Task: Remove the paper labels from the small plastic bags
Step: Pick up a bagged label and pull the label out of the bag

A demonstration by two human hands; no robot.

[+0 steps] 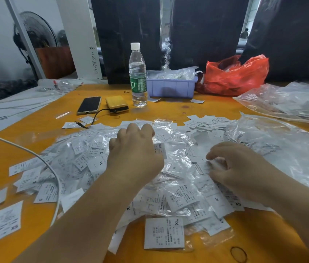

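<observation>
Your hands are apart in the bags (178,168) heaped mid-tabletop (216,109): left hand (134,149) curled down into the pile, grip hidden, right hand (231,164) pinching a label (201,166), probably to pull it free. Loose ones lie around.

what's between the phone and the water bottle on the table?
In the head view, a yellow power bank lies on the orange table between the phone and the water bottle, apart from both.
</observation>
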